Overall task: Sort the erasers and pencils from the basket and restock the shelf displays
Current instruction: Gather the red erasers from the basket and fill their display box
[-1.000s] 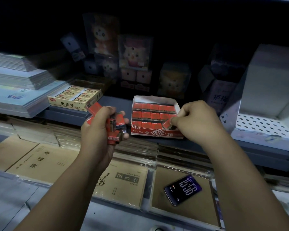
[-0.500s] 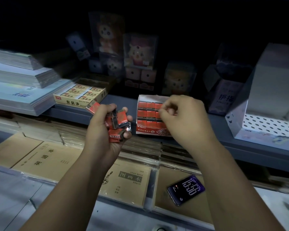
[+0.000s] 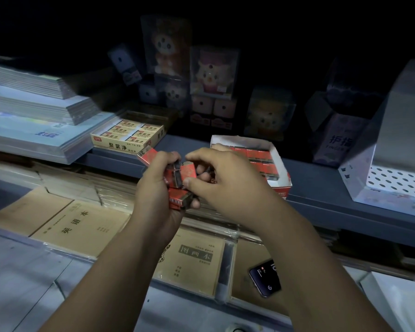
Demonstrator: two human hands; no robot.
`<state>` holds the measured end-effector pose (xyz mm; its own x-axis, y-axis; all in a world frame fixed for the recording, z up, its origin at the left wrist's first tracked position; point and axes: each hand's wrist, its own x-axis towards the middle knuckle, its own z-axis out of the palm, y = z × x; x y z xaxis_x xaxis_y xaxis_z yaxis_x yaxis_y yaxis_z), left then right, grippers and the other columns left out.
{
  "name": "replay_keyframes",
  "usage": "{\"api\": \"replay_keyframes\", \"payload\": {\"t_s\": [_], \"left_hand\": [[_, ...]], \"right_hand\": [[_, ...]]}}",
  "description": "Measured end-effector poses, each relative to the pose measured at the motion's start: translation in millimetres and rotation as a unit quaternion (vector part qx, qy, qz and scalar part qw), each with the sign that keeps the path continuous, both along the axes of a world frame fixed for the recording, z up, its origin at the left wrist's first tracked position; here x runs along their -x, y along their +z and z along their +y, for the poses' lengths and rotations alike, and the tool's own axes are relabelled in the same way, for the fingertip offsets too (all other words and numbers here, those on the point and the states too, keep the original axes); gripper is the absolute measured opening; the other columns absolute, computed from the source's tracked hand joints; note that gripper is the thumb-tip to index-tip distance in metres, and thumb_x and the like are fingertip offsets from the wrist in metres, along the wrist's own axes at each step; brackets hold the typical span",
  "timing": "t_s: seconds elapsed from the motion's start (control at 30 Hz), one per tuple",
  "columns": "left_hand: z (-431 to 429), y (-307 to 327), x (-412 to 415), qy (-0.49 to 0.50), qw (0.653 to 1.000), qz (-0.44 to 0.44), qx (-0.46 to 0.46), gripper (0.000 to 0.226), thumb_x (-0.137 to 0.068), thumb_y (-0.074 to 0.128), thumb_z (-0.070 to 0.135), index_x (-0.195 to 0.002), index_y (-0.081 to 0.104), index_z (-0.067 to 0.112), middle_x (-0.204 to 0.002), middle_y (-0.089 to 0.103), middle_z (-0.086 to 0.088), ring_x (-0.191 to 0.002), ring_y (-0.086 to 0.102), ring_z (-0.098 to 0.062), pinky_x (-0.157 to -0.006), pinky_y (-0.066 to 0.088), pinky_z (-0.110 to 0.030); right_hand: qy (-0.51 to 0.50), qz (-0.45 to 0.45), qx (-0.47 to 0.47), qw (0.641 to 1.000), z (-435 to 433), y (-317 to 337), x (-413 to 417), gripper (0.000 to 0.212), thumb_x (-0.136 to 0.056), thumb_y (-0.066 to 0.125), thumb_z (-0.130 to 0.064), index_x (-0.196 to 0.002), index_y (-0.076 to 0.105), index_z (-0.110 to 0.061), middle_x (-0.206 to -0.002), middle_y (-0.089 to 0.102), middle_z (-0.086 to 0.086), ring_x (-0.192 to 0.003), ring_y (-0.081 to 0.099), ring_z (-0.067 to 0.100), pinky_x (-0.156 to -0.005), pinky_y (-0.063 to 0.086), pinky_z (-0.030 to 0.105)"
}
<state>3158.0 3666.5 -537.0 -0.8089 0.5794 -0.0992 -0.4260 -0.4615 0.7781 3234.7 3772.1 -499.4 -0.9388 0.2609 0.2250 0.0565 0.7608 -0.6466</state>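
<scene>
Head view: my left hand curls tight round a clutch of red erasers, a ready supply held near the shelf. My right hand pinches the top eraser, bound, I reckon, for the display box just right.

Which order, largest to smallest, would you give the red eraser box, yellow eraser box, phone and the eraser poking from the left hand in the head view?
1. red eraser box, partly hidden by the right hand
2. yellow eraser box, slightly smaller
3. phone, though nearer the camera
4. eraser in the left hand
</scene>
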Motion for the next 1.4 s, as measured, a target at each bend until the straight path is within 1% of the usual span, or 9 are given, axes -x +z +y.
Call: {"api": "replay_keyframes", "payload": {"t_s": [0.1, 0.17, 0.3, 0.4, 0.53, 0.63, 0.9, 1.2, 1.4], "left_hand": [[2.5, -1.7, -0.1, 0.037, 0.999, -0.002, 0.012, 0.026, -0.094, 0.058, 0.027, -0.104, 0.06, 0.004, -0.085, 0.067, -0.019, -0.063, 0.064, -0.023, -0.042, 0.045, -0.027], [4.4, -2.1, -2.3, 0.067, 0.997, -0.008, 0.026, 0.02, -0.092, 0.061, 0.025, -0.104, 0.058, 0.009, -0.083, 0.064, -0.016, -0.06, 0.061, -0.021, -0.04, 0.045, -0.027], [6.7, 0.6, -5.7, 0.083, 0.996, -0.033, 0.017, 0.012, -0.094, 0.061, 0.023, -0.098, 0.057, 0.012, -0.074, 0.068, -0.008, -0.06, 0.065, -0.016, -0.041, 0.048, -0.025], [7.5, 0.7, -5.7, 0.072, 0.996, -0.049, -0.002, 0.014, -0.097, 0.059, 0.024, -0.1, 0.055, 0.012, -0.081, 0.072, -0.011, -0.071, 0.071, -0.02, -0.044, 0.052, -0.026], [10.0, -0.9, -6.5, 0.081, 0.996, -0.045, 0.012, 0.016, -0.097, 0.059, 0.025, -0.101, 0.056, 0.01, -0.082, 0.074, -0.012, -0.075, 0.074, -0.022, -0.048, 0.056, -0.026], [11.3, -1.0, -5.3, 0.082, 0.996, -0.042, 0.012, 0.013, -0.096, 0.058, 0.025, -0.098, 0.055, 0.012, -0.079, 0.071, -0.009, -0.07, 0.071, -0.021, -0.044, 0.051, -0.025], [14.5, -5.5, -4.2, 0.078, 0.996, -0.028, 0.013, 0.011, -0.094, 0.057, 0.024, -0.099, 0.05, 0.016, -0.075, 0.061, -0.002, -0.062, 0.062, -0.02, -0.043, 0.041, -0.024], [16.2, -8.2, -5.2, 0.095, 0.995, -0.006, 0.027, 0.014, -0.094, 0.057, 0.025, -0.103, 0.051, 0.016, -0.078, 0.064, -0.003, -0.065, 0.065, -0.021, -0.043, 0.043, -0.026], [14.8, -8.9, -7.5, 0.087, 0.996, -0.005, 0.017, 0.015, -0.096, 0.057, 0.023, -0.106, 0.049, 0.015, -0.077, 0.064, -0.003, -0.065, 0.065, -0.021, -0.043, 0.043, -0.026]], "right_hand": [[-0.006, 0.024, 0.07, 0.997, 0.3, -1.3, 0.3, 0.019, -0.089, 0.071, -0.011, -0.102, 0.063, -0.022, -0.088, 0.063, 0.0, -0.052, 0.058, -0.006, -0.051, 0.04, 0.006], [-0.029, 0.055, 0.106, 0.992, 3.7, -2.6, 0.4, 0.016, -0.087, 0.073, -0.009, -0.093, 0.063, -0.02, -0.082, 0.066, -0.001, -0.05, 0.052, -0.004, -0.049, 0.039, 0.009], [-0.071, 0.127, 0.159, 0.976, 18.2, 1.9, -4.3, 0.012, -0.087, 0.076, -0.011, -0.087, 0.069, -0.021, -0.077, 0.067, -0.006, -0.058, 0.055, -0.001, -0.062, 0.052, 0.022], [-0.112, 0.166, 0.19, 0.961, 39.0, 5.7, -14.5, 0.018, -0.088, 0.074, -0.01, -0.091, 0.071, -0.027, -0.082, 0.071, -0.002, -0.072, 0.071, 0.017, -0.069, 0.059, 0.031], [-0.168, 0.145, 0.139, 0.965, 67.9, 5.0, -34.0, 0.017, -0.089, 0.072, -0.011, -0.088, 0.074, -0.028, -0.081, 0.074, 0.002, -0.08, 0.072, 0.025, -0.076, 0.062, 0.043], [-0.19, 0.124, 0.084, 0.97, 83.6, 5.6, -49.2, 0.016, -0.087, 0.073, -0.011, -0.087, 0.075, -0.027, -0.082, 0.073, -0.006, -0.081, 0.07, 0.015, -0.075, 0.06, 0.034], [-0.2, 0.077, -0.021, 0.976, 92.5, 2.1, -64.8, 0.018, -0.086, 0.074, -0.011, -0.085, 0.075, -0.029, -0.071, 0.062, -0.014, -0.062, 0.056, -0.005, -0.054, 0.039, 0.005], [-0.172, 0.021, 0.011, 0.985, 96.2, 11.5, -72.2, 0.009, -0.079, 0.086, -0.024, -0.085, 0.08, -0.026, -0.093, 0.065, -0.012, -0.092, 0.062, 0.01, -0.071, 0.045, 0.019], [-0.171, 0.015, -0.114, 0.979, 86.9, 12.8, -67.5, 0.011, -0.084, 0.082, -0.021, -0.094, 0.081, -0.024, -0.097, 0.062, -0.006, -0.093, 0.059, 0.012, -0.082, 0.05, 0.026]]}}
